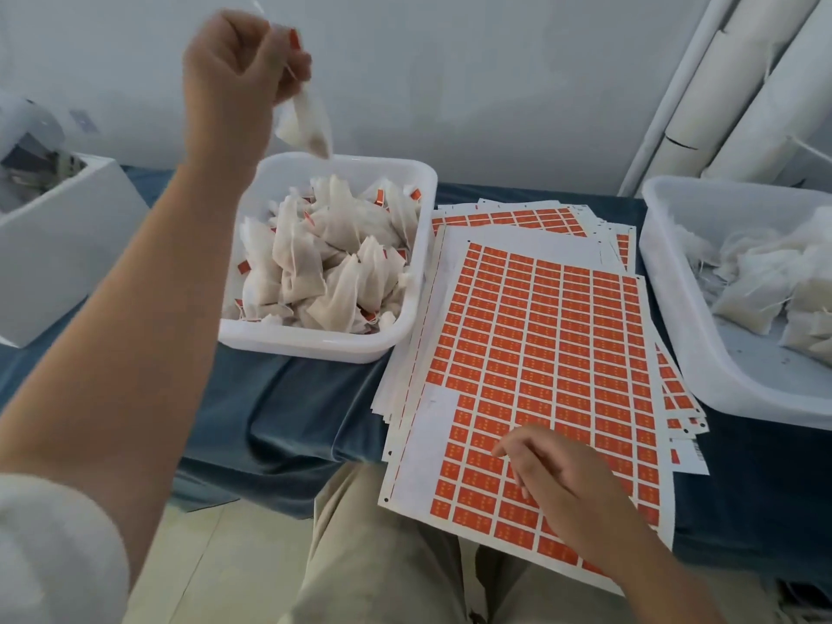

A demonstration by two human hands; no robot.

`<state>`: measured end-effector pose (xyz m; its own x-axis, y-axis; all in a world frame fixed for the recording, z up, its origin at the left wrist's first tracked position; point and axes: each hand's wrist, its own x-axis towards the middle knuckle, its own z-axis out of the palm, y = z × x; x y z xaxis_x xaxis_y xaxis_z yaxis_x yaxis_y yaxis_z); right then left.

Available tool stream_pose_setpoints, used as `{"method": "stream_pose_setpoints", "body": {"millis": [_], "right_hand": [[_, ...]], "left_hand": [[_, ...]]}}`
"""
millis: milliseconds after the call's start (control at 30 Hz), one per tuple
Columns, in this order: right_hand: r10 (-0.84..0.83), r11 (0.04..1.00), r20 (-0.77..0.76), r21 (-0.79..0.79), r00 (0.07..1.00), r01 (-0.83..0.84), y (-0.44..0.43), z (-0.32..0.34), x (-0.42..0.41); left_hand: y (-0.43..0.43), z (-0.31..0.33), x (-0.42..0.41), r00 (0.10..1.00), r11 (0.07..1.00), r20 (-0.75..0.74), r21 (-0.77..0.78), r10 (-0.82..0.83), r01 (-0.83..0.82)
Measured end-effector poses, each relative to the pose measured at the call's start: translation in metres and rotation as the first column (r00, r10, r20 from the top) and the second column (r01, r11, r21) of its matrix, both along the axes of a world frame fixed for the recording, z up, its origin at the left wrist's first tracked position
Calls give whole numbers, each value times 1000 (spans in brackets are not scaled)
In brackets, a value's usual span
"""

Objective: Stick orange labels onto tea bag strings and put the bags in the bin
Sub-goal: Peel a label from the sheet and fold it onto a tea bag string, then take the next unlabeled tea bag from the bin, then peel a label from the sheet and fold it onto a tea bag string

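Above the far rim of the white bin (pixel 315 342), a tea bag (pixel 306 123) hangs from the raised left hand (pixel 238 69), whose fingers (pixel 288 72) pinch its top beside an orange label (pixel 295 39). The bin holds labelled bags (pixel 324 263) (orange tags showing). Right of it, a label sheet (pixel 540 331) lies on the blue tabletop (pixel 292 398). The right hand (pixel 558 484) touches the sheet's near part with curled fingers; whether they grip a label, I cannot tell.

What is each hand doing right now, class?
Left hand: raised, pinches a tea bag.
Right hand: loosely curled on the label sheet, holding nothing visible.
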<state>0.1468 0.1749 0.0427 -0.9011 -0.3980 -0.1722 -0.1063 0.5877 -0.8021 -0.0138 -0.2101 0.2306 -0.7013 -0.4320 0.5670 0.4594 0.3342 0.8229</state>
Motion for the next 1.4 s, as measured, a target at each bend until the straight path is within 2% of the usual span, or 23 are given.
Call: {"method": "stream_pose_setpoints", "body": {"millis": [67, 100, 133, 167, 200, 233, 300, 467, 633, 767, 867, 967, 1067, 1100, 1133, 1233, 1300, 1400], "right_hand": [[12, 1000, 3, 14, 1000, -12, 2, -1, 1], [15, 1000, 5, 22, 1000, -15, 3, -2, 1], [17, 999, 8, 31, 1000, -17, 5, -3, 1], [17, 999, 11, 41, 1000, -18, 7, -4, 1], [14, 999, 14, 49, 1000, -15, 9, -4, 1], [8, 998, 17, 55, 1000, -9, 11, -5, 0], [-10, 999, 30, 53, 999, 9, 13, -5, 0], [-53, 999, 26, 12, 998, 53, 14, -3, 0], [-52, 999, 21, -9, 998, 52, 14, -4, 4], [-63, 998, -18, -11, 998, 63, 20, 0, 8], [-146, 988, -88, -55, 985, 141, 35, 17, -1], [-363, 928, -170, -157, 916, 338, 64, 45, -23], [-570, 819, -396, -204, 719, 536, 105, 76, -60], [-597, 793, -432, -187, 676, 580, 121, 84, -76], [-593, 784, -446, -130, 671, 607, 138, 88, -93], [-514, 766, -384, 199, 767, 612, 187, 85, -142], [-500, 692, -408, 342, 764, 636, 215, 76, -166], [-564, 533, -395, 497, 725, 685, 249, 63, -189]], "left_hand": [[-19, -22, -13, 972, 988, 237, -152, -3, 40], [-28, -36, -16, 917, 950, 396, -303, 51, 78], [-36, -49, -15, 832, 868, 535, -473, 144, 153], [-42, -60, -11, 743, 766, 622, -596, 248, 242], [-46, -68, -7, 682, 692, 656, -655, 323, 303], [-48, -72, -2, 660, 677, 667, -664, 345, 318], [-49, -72, 7, 688, 727, 649, -637, 325, 257], [-34, -52, 8, 818, 802, 493, -594, 295, 69], [-1, -48, 3, 774, 781, 552, -612, 309, 126], [15, -58, 0, 791, 826, 513, -563, 333, 17], [20, -67, -7, 777, 780, 465, -623, 424, -52], [23, -77, -16, 745, 700, 475, -714, 469, 16], [28, -84, -20, 714, 605, 523, -777, 465, 175], [30, -86, -20, 715, 582, 525, -788, 462, 202], [32, -87, -19, 717, 573, 524, -792, 460, 211], [35, -83, -12, 727, 580, 475, -804, 495, 131], [39, -76, -5, 768, 591, 395, -806, 505, 26], [55, -67, 13, 889, 663, 247, -744, 385, -80]]}}
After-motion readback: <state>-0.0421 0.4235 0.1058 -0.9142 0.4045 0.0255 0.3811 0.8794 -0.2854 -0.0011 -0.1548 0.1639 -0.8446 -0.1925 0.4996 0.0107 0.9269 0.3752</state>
